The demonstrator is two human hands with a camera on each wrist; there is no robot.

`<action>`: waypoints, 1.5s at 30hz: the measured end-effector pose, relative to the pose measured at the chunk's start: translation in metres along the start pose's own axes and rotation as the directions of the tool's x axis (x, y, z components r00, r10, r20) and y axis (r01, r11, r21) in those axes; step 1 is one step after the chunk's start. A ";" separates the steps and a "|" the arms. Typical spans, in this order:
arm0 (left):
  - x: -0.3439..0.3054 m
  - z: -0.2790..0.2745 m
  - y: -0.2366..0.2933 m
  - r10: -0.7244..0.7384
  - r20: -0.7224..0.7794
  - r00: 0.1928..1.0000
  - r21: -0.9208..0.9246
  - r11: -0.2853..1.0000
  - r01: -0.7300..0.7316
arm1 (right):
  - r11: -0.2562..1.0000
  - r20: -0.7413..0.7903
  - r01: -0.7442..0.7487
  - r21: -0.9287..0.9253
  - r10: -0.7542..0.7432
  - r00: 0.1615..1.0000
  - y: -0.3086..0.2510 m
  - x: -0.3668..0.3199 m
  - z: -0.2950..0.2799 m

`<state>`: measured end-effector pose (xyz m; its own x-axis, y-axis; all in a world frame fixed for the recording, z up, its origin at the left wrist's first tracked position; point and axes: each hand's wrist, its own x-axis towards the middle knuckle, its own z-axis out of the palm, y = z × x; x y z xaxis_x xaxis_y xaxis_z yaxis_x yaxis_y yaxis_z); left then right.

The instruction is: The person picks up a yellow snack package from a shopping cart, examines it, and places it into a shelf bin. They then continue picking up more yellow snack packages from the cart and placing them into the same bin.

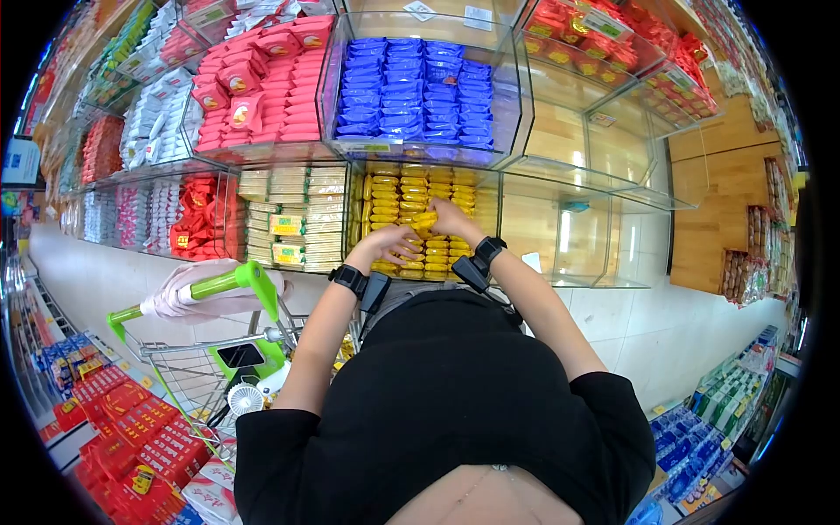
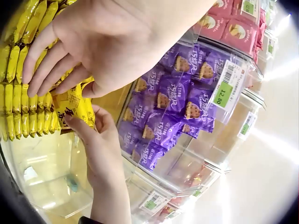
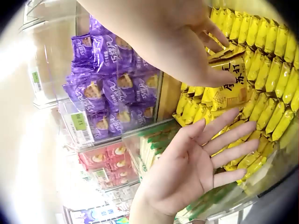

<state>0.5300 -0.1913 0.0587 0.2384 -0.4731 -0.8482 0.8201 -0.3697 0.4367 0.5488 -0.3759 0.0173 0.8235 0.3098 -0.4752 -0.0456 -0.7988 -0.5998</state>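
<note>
While looking down from the head view, noted right hand [image 1: 451, 219] pinching one yellow packet printed 苏打 [image 1: 423, 223], held just above rows of matching yellow packets [image 1: 411, 185] in a clear bin [image 1: 500, 214]. In both wrist views, observed right thumb pressed against the printed face; cannot make out every fingertip behind it. Found left hand [image 1: 387, 246] to the left of the packet and just beside it, fingers extended and slightly spread, palm facing the right wrist camera. Cannot confirm contact of left fingertips with the packet. Recorded a black wrist device [image 1: 348, 278] on each arm and a black short-sleeved top [image 1: 490, 367]. Beyond the yellow rows, sighted purple cookie packets [image 2: 173, 95], blue-looking in the head view; read 12.80 on a price label [image 2: 224, 94] in front of them. Leftward, listed pale packs with green edging [image 1: 293, 210] in the adjoining bin, with red-pink packets [image 1: 262, 83] higher up. At lower left, logged a shopping cart with green handle [image 1: 223, 284], a pale pink cloth [image 1: 171, 302] draped on that handle and a small white fan [image 1: 245, 400] lower down
</note>
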 end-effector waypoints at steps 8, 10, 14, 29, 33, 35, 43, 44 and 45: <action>0.023 -0.009 -0.013 -0.068 0.110 0.992 0.139 0.989 0.052 | 0.989 -0.019 -0.083 -0.119 0.081 0.997 -0.002 0.005 0.016; 0.028 -0.010 -0.017 -0.098 0.192 0.977 0.203 0.977 0.058 | 0.993 -0.053 -0.048 -0.111 0.043 0.998 0.003 0.008 0.021; 0.033 -0.006 -0.018 -0.087 0.130 0.988 0.128 0.989 0.071 | 0.993 -0.079 -0.046 -0.113 0.037 0.996 0.008 0.009 0.024; 0.038 -0.007 -0.016 -0.048 0.092 0.995 0.003 0.999 0.047 | 1.000 -0.032 -0.007 -0.007 0.007 0.999 0.006 0.012 0.023; 0.045 -0.012 -0.018 0.057 0.073 0.996 0.027 0.998 -0.059 | 0.999 -0.071 0.037 0.021 -0.036 0.997 0.004 0.012 0.021; 0.046 -0.012 -0.018 0.054 0.067 0.996 0.000 0.999 -0.055 | 0.998 -0.085 0.052 0.035 -0.049 0.995 0.005 0.011 0.021; 0.048 -0.013 -0.018 0.073 0.071 0.995 -0.004 0.997 -0.073 | 0.994 -0.102 0.080 0.078 -0.072 0.992 0.009 0.014 0.026; 0.048 -0.013 -0.018 0.073 0.069 0.995 -0.006 0.997 -0.072 | 0.994 -0.100 0.081 0.078 -0.073 0.992 0.009 0.015 0.026; 0.048 -0.013 -0.018 0.077 0.071 0.994 0.003 0.997 -0.078 | 0.992 -0.110 0.092 0.089 -0.083 0.991 0.011 0.015 0.028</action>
<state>0.5331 -0.1974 0.0060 0.2636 -0.5558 -0.7884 0.7974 -0.3344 0.5023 0.5450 -0.3654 -0.0142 0.8815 0.3162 -0.3506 -0.0192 -0.7179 -0.6959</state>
